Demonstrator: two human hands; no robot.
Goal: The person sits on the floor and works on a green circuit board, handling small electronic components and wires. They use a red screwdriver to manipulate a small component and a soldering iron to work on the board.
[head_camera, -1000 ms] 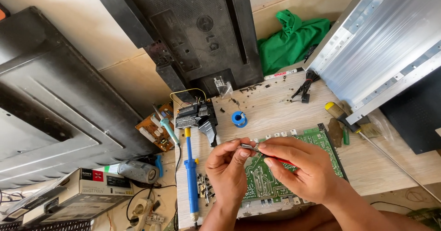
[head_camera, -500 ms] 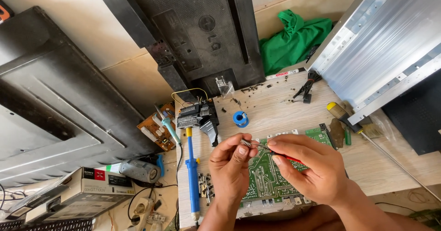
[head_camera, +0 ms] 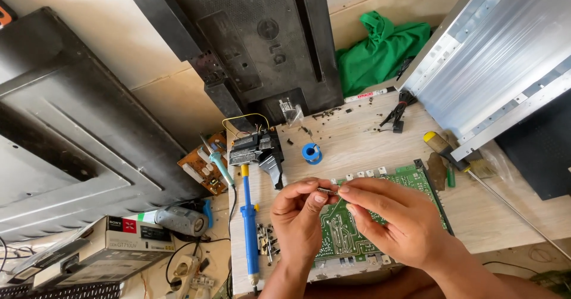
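Note:
My left hand (head_camera: 300, 219) and my right hand (head_camera: 389, 219) meet above a green circuit board (head_camera: 416, 180) lying on a wooden workbench (head_camera: 357, 144). Between the fingertips of both hands is a small thin metal part (head_camera: 326, 190), pinched at each end. The hands cover the middle of the board. A blue desoldering pump (head_camera: 249, 227) with a yellow tip lies just left of my left hand.
A blue solder spool (head_camera: 311, 153), a black part with yellow wire (head_camera: 257, 148), pliers (head_camera: 397, 115), a yellow-handled screwdriver (head_camera: 470, 168) and a green cloth (head_camera: 380, 49) are on the bench. Black monitor backs (head_camera: 250, 43) and a metal panel (head_camera: 505, 55) lean around it.
Both hands have stayed together over the board, shifting slightly down and toward me. The small metal part remains between the fingertips.

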